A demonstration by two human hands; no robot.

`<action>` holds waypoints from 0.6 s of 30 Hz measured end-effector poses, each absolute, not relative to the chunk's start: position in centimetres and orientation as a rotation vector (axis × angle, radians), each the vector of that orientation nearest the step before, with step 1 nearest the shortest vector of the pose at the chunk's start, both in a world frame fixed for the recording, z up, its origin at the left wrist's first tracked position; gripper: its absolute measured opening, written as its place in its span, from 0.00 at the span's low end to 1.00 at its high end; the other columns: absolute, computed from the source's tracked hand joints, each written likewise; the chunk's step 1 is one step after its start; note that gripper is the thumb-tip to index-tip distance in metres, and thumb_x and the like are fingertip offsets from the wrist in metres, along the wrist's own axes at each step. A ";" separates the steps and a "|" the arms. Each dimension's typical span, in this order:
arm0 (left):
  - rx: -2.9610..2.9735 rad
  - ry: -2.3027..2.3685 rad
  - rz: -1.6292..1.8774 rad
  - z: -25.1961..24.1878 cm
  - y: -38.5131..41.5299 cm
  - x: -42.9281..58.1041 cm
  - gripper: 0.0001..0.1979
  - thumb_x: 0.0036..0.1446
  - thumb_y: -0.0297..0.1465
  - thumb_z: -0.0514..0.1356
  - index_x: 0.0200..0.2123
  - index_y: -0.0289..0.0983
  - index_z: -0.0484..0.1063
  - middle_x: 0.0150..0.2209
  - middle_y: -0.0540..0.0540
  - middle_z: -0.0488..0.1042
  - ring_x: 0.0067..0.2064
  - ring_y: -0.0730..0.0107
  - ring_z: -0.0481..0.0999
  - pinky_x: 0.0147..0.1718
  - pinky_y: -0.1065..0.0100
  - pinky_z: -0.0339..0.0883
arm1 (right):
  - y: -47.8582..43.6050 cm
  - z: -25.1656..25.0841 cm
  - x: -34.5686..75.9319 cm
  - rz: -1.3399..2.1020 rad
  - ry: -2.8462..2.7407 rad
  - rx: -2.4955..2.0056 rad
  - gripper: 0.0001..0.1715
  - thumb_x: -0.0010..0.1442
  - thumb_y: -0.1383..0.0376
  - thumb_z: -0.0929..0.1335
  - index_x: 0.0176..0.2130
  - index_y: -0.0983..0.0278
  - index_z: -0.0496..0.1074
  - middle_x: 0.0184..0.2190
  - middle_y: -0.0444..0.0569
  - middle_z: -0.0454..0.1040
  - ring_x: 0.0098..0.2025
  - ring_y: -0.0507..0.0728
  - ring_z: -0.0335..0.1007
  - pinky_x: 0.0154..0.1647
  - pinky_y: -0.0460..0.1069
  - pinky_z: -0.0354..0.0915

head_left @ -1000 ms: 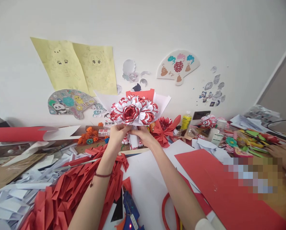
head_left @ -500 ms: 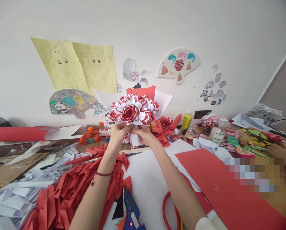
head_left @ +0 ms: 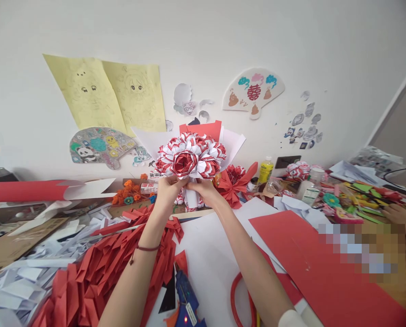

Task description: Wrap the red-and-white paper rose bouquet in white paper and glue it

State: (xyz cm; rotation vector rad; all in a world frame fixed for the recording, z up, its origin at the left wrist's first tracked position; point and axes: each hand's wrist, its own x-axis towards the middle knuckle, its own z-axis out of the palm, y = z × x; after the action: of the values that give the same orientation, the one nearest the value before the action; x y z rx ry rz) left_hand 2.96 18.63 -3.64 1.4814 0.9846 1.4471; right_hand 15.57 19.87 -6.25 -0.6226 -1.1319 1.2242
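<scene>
A bouquet of red-and-white folded paper flowers (head_left: 185,156) is held up at arm's length, near the wall. White and red paper sheets (head_left: 203,131) fan out behind its blooms. My left hand (head_left: 169,188) grips it from the left, just below the flowers. From the right, my right hand (head_left: 203,190) closes on the same spot, thumbs nearly meeting. Between and below the hands shows the white paper stem wrap (head_left: 191,200). The fingers behind the bouquet are hidden.
Piles of folded red paper strips (head_left: 97,263) and white pieces (head_left: 22,286) cover the left. A blue glue gun (head_left: 186,290) with a lit red light lies in front. A red sheet (head_left: 312,254) lies right, near another person's hand (head_left: 400,215). A yellow bottle (head_left: 265,170) stands behind.
</scene>
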 end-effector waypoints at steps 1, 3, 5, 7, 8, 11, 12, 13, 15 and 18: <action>1.481 0.983 1.447 -3.7 18.7 2.9 0.21 0.42 0.41 0.69 0.16 0.37 0.60 0.14 0.58 0.52 0.19 0.81 0.49 0.20 0.72 0.44 | 19.8 -6.2 15.6 1.222 -1.135 -0.623 0.23 0.36 0.69 0.75 0.37 0.63 0.76 0.35 0.46 0.80 0.38 0.59 0.75 0.37 0.50 0.69; 1.483 0.982 1.446 -3.8 18.8 2.9 0.21 0.43 0.41 0.69 0.16 0.37 0.60 0.15 0.58 0.52 0.19 0.81 0.49 0.20 0.72 0.44 | 19.8 -6.2 15.6 1.226 -1.139 -0.633 0.22 0.36 0.68 0.75 0.36 0.63 0.76 0.35 0.46 0.80 0.38 0.59 0.75 0.37 0.51 0.69; 1.484 0.977 1.451 -4.0 18.9 2.9 0.20 0.43 0.40 0.69 0.17 0.37 0.61 0.15 0.58 0.53 0.20 0.81 0.49 0.20 0.73 0.44 | 19.8 -6.2 15.6 1.235 -1.136 -0.641 0.23 0.36 0.68 0.75 0.37 0.63 0.76 0.35 0.46 0.80 0.38 0.60 0.75 0.36 0.51 0.69; 1.485 0.975 1.454 -4.1 19.0 2.9 0.20 0.43 0.40 0.69 0.18 0.37 0.62 0.15 0.58 0.54 0.20 0.81 0.50 0.19 0.73 0.44 | 19.9 -6.3 15.6 1.242 -1.129 -0.640 0.24 0.36 0.69 0.75 0.38 0.63 0.76 0.36 0.47 0.80 0.38 0.60 0.75 0.35 0.51 0.69; 1.486 0.974 1.457 -4.1 19.0 2.9 0.20 0.43 0.40 0.69 0.18 0.36 0.62 0.15 0.58 0.54 0.20 0.81 0.50 0.19 0.73 0.44 | 20.0 -6.3 15.7 1.243 -1.126 -0.641 0.24 0.36 0.69 0.75 0.38 0.63 0.76 0.36 0.47 0.80 0.38 0.60 0.75 0.35 0.50 0.69; 1.479 0.950 1.466 -3.9 18.9 2.9 0.20 0.43 0.39 0.69 0.17 0.37 0.61 0.15 0.57 0.55 0.20 0.81 0.51 0.19 0.74 0.45 | 20.1 -6.5 15.7 1.244 -1.123 -0.648 0.26 0.36 0.68 0.76 0.39 0.63 0.76 0.36 0.47 0.80 0.38 0.60 0.75 0.35 0.51 0.69; 1.472 0.938 1.471 -3.9 18.8 3.0 0.21 0.42 0.39 0.69 0.17 0.37 0.60 0.15 0.58 0.54 0.20 0.81 0.51 0.19 0.74 0.45 | 20.2 -6.5 15.6 1.241 -1.125 -0.647 0.26 0.36 0.68 0.76 0.40 0.63 0.76 0.35 0.47 0.80 0.38 0.60 0.75 0.35 0.51 0.69; 1.463 0.927 1.475 -3.8 18.7 3.0 0.21 0.42 0.38 0.70 0.16 0.37 0.59 0.15 0.58 0.53 0.20 0.81 0.51 0.19 0.74 0.46 | 20.2 -6.6 15.6 1.237 -1.128 -0.643 0.27 0.36 0.67 0.76 0.40 0.63 0.76 0.35 0.46 0.80 0.38 0.61 0.76 0.35 0.51 0.69; 1.446 0.915 1.483 -3.7 18.6 3.1 0.22 0.41 0.38 0.70 0.16 0.37 0.58 0.14 0.58 0.52 0.19 0.81 0.51 0.19 0.74 0.46 | 20.2 -6.6 15.6 1.232 -1.136 -0.627 0.28 0.36 0.67 0.76 0.41 0.62 0.75 0.35 0.46 0.80 0.38 0.61 0.76 0.37 0.51 0.69; 1.437 0.908 1.480 -3.6 18.5 3.2 0.21 0.41 0.37 0.70 0.16 0.37 0.58 0.14 0.58 0.53 0.19 0.82 0.51 0.19 0.74 0.47 | 20.1 -6.6 15.7 1.233 -1.158 -0.609 0.23 0.38 0.67 0.75 0.39 0.63 0.76 0.34 0.46 0.80 0.39 0.60 0.76 0.39 0.52 0.69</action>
State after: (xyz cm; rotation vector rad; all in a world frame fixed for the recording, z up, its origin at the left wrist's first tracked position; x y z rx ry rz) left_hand 3.16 18.51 -3.64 1.4370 0.9080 1.4797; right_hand 15.67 20.11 -6.55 -0.6089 -1.1579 1.2330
